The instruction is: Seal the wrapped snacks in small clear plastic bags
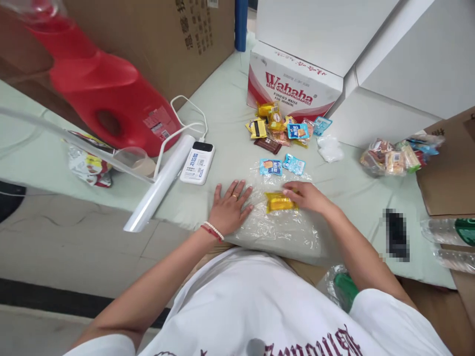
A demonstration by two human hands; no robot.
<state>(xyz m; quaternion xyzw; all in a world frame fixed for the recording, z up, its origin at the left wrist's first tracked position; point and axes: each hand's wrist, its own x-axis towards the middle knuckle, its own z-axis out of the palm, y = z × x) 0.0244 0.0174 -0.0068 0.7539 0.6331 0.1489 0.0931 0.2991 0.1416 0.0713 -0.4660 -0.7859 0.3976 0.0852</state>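
Note:
My left hand (230,208) lies flat with its fingers spread, at the left edge of a sheet of clear plastic film (278,230). The fingers of my right hand (306,195) are closed on the right end of a yellow snack packet (281,202), which rests over the film. Just beyond it are a blue snack packet (270,167) and a light blue packet (294,164), both on the film's far part. Farther back, a pile of small wrapped snacks (276,131) leans near a white and red water carton (295,86).
On the left stand a large red jug (111,94), a white power bank (198,163) with a cable, and a clear roll (159,188). At right are a bag of snacks (389,157), a blurred-out dark object (396,235) and plastic bottles (445,232).

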